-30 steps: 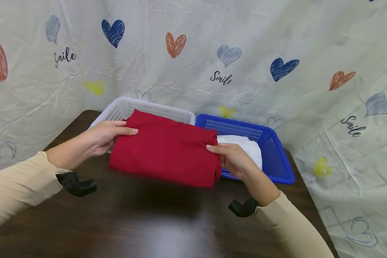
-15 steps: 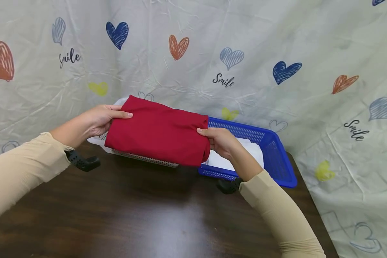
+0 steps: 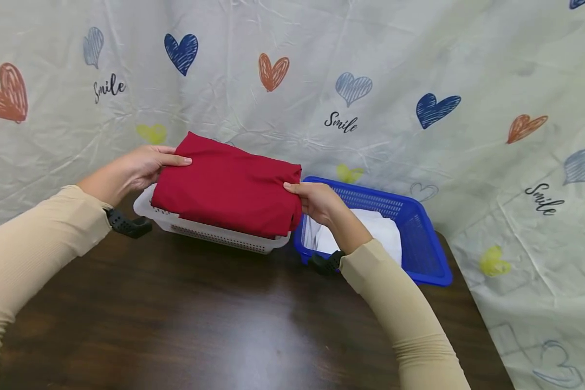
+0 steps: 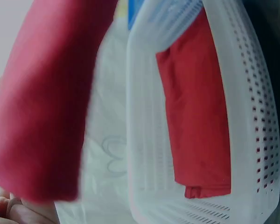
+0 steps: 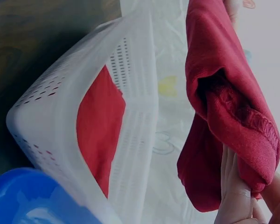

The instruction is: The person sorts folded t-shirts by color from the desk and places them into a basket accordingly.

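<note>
My left hand [image 3: 143, 165] and right hand [image 3: 319, 200] hold a folded red cloth [image 3: 226, 187] by its two short ends, thumbs on top and fingers underneath. The cloth hangs in the air over a white plastic basket [image 3: 214, 234], covering most of it in the head view. Inside that basket, the left wrist view reveals another folded red cloth [image 4: 196, 112] lying on the bottom. Layered folds and a seam of the held cloth [image 5: 238, 107] show at its right end. Some fingers of both hands are hidden by the fabric.
Right of the white basket stands a blue plastic basket [image 3: 431, 249] with folded white cloth [image 3: 377, 233] in it. Both are on a dark wooden table [image 3: 200, 314]. A pale curtain printed with hearts [image 3: 292, 114] hangs behind the table.
Both hands have carried the folded red cloth away from me and to the left, from above the table in front of the baskets to above the white basket. The grip stays the same.
</note>
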